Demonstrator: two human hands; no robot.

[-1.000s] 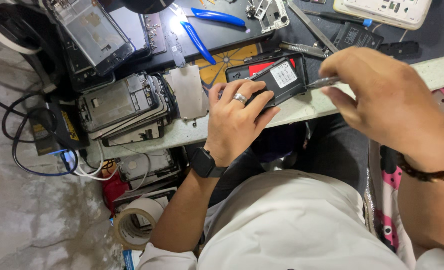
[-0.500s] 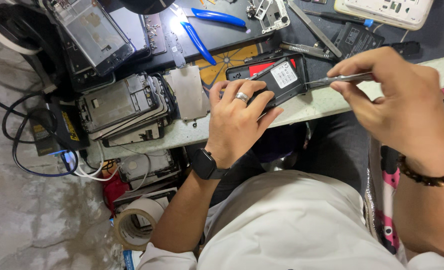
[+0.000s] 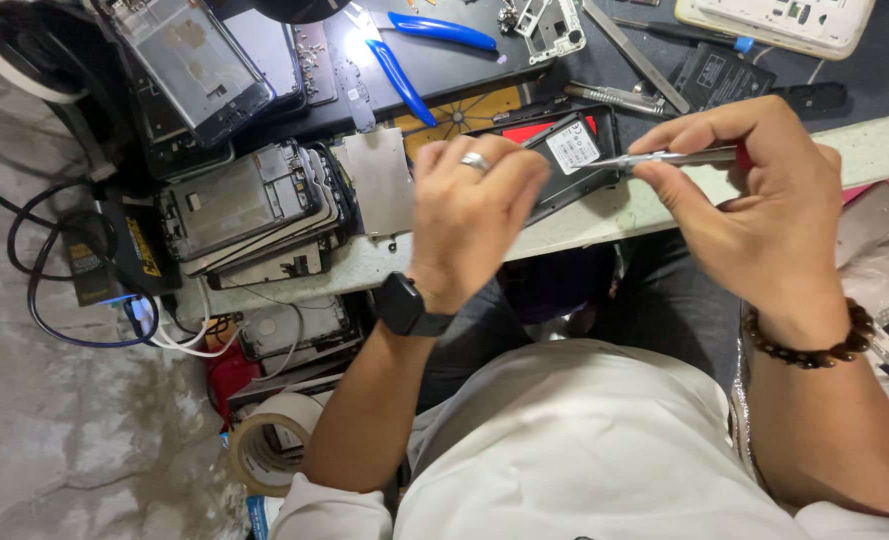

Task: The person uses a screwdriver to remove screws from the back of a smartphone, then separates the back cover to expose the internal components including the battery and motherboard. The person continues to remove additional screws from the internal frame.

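Left hand (image 3: pixel 475 215), ring on one finger and black watch at the wrist, lies curled over the near end of an opened black phone body with a white-labelled battery (image 3: pixel 570 160). Fingers closed on the phone's edge, pinning it to the front lip of the pale speckled workbench (image 3: pixel 865 150).

Right hand (image 3: pixel 765 200), brown bead bracelet at the wrist, pinches a slim silver metal tool (image 3: pixel 655 158) between thumb and fingers. Grip narrow, closed on the shaft. The tool lies nearly level, tip pointing left and meeting the phone just beside the battery label. Whether the tip is under the battery or only against it cannot be told.

Phone position: front edge of bench, between the two hands, tilted slightly up at its far end.

Surroundings:
- Stack of stripped phone frames and grey metal plates (image 3: pixel 255 205), left of the left hand.
- Blue-handled pliers (image 3: pixel 415 50) on a dark mat, behind the phone.
- Bare rectangular grey metal shield plate (image 3: pixel 380 180), just beside the left hand.
- Roll of tan tape (image 3: pixel 265 445) on the floor, below the bench.
- Black cables (image 3: pixel 45 260) at far left.
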